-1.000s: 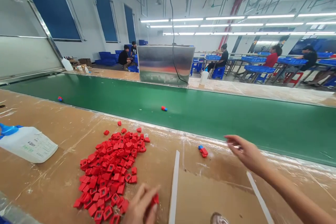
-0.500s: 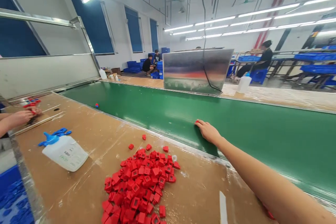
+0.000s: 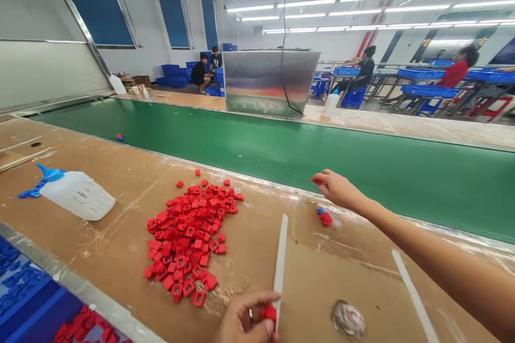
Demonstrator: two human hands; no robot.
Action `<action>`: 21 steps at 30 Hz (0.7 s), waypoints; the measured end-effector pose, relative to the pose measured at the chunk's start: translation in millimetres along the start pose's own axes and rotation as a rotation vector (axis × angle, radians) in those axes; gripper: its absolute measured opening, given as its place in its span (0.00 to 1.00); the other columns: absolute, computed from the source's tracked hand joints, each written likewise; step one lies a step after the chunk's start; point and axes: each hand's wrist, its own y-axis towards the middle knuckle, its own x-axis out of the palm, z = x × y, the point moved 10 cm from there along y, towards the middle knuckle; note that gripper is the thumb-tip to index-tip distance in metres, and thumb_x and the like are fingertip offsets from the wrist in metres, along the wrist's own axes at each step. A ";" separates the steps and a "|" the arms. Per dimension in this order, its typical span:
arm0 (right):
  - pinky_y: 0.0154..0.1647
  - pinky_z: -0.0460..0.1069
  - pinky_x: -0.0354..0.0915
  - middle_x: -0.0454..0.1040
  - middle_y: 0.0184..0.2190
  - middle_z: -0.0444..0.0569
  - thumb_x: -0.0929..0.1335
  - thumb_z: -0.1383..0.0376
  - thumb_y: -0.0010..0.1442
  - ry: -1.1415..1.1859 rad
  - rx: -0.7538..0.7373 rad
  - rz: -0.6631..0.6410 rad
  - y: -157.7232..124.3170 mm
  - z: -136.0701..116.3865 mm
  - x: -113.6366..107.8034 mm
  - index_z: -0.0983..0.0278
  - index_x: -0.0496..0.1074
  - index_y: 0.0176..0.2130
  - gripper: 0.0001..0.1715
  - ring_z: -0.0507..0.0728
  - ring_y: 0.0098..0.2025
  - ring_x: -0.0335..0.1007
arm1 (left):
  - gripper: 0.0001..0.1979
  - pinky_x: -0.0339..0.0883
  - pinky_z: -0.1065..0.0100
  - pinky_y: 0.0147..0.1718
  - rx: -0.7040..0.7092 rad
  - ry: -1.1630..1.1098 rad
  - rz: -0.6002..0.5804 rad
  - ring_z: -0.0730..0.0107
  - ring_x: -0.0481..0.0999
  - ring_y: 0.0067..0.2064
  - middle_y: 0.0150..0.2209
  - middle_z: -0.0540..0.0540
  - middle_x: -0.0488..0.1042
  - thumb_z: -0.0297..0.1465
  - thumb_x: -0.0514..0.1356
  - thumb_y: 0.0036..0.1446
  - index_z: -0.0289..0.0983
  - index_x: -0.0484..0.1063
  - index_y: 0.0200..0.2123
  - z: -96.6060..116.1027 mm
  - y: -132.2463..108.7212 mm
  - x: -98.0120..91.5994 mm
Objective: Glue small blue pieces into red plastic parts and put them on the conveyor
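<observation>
At the bottom edge, the left hand [image 3: 243, 321] is cut off. Its fingers pinch a red block [image 3: 269, 313] and hide part of it, right beside a white strip [image 3: 280, 262]. The right hand [image 3: 338, 190] reaches out over the tabletop [image 3: 120, 262] with its fingers pressed together. A bit of red shows at the tips, too small to make out. Below it lie a small red block [image 3: 326, 218] and a blue bit [image 3: 319, 211]. To the left sits a big pile of red blocks [image 3: 189, 236]. A blue tray [image 3: 24, 289] is cut off in the corner. A shiny round thing [image 3: 348, 319] is hard to make out. Farther off, a metal box [image 3: 269, 83] stands behind a green belt [image 3: 281, 161] and blocks part of the room.
</observation>
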 end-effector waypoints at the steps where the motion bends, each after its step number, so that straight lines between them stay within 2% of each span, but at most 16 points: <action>1: 0.48 0.52 0.68 0.74 0.45 0.53 0.61 0.74 0.65 0.056 0.022 0.023 -27.8 8.6 -10.8 0.65 0.75 0.46 0.17 0.58 0.43 0.74 | 0.20 0.72 0.67 0.31 0.040 0.004 -0.017 0.71 0.75 0.29 0.31 0.50 0.71 0.43 0.73 0.44 0.44 0.82 0.41 3.5 -1.0 5.6; 4: 0.39 0.50 0.73 0.78 0.40 0.53 0.56 0.68 0.65 0.219 0.085 0.077 -122.3 28.0 -28.8 0.65 0.75 0.46 0.22 0.58 0.37 0.76 | 0.16 0.73 0.68 0.32 0.106 0.091 -0.062 0.71 0.75 0.32 0.37 0.48 0.71 0.41 0.72 0.48 0.40 0.83 0.40 16.1 -1.1 19.3; 7: 0.36 0.52 0.77 0.79 0.38 0.54 0.56 0.53 0.67 0.382 0.131 0.105 -216.8 34.7 -23.8 0.65 0.73 0.50 0.27 0.59 0.33 0.79 | 0.19 0.75 0.62 0.42 0.061 0.141 -0.046 0.64 0.79 0.39 0.52 0.41 0.74 0.42 0.70 0.51 0.41 0.82 0.45 21.5 -2.1 23.3; 9: 0.36 0.54 0.78 0.80 0.39 0.55 0.64 0.44 0.62 0.674 0.270 0.180 -270.8 46.6 -14.7 0.63 0.72 0.53 0.31 0.63 0.35 0.80 | 0.22 0.72 0.57 0.51 0.030 0.131 -0.038 0.58 0.80 0.46 0.58 0.39 0.72 0.43 0.69 0.52 0.42 0.79 0.49 23.2 -5.0 24.8; 11: 0.40 0.55 0.78 0.80 0.41 0.56 0.70 0.42 0.56 0.847 0.391 0.219 -311.1 51.6 -2.3 0.61 0.74 0.52 0.33 0.65 0.39 0.80 | 0.24 0.69 0.54 0.55 0.020 0.101 -0.041 0.54 0.80 0.49 0.57 0.38 0.75 0.43 0.69 0.53 0.42 0.78 0.52 25.0 -8.4 27.5; 13: 0.44 0.54 0.77 0.80 0.43 0.55 0.72 0.43 0.55 0.929 0.461 0.224 -336.3 47.7 7.4 0.60 0.76 0.49 0.32 0.66 0.43 0.79 | 0.24 0.68 0.52 0.55 0.015 0.081 -0.063 0.53 0.80 0.49 0.52 0.38 0.79 0.42 0.68 0.54 0.41 0.77 0.53 25.8 -11.1 33.0; 16: 0.43 0.54 0.77 0.80 0.42 0.55 0.72 0.44 0.57 0.986 0.488 0.284 -354.2 34.9 11.2 0.60 0.76 0.50 0.29 0.66 0.43 0.79 | 0.22 0.69 0.53 0.54 0.016 0.062 -0.109 0.54 0.81 0.48 0.50 0.37 0.80 0.38 0.67 0.56 0.39 0.76 0.53 26.2 -13.6 44.4; 19: 0.43 0.54 0.77 0.79 0.43 0.56 0.70 0.47 0.61 1.004 0.464 0.330 -357.2 18.0 13.2 0.60 0.73 0.51 0.26 0.65 0.42 0.79 | 0.21 0.71 0.56 0.51 0.018 0.068 -0.152 0.57 0.82 0.44 0.45 0.39 0.82 0.37 0.68 0.55 0.38 0.77 0.52 24.4 -14.0 56.4; 21: 0.45 0.54 0.76 0.79 0.43 0.56 0.69 0.48 0.64 1.013 0.423 0.311 -351.5 4.5 15.7 0.60 0.72 0.52 0.24 0.64 0.43 0.78 | 0.21 0.72 0.61 0.47 0.009 0.075 -0.177 0.61 0.81 0.40 0.39 0.43 0.83 0.35 0.71 0.52 0.39 0.79 0.50 20.0 -13.0 64.5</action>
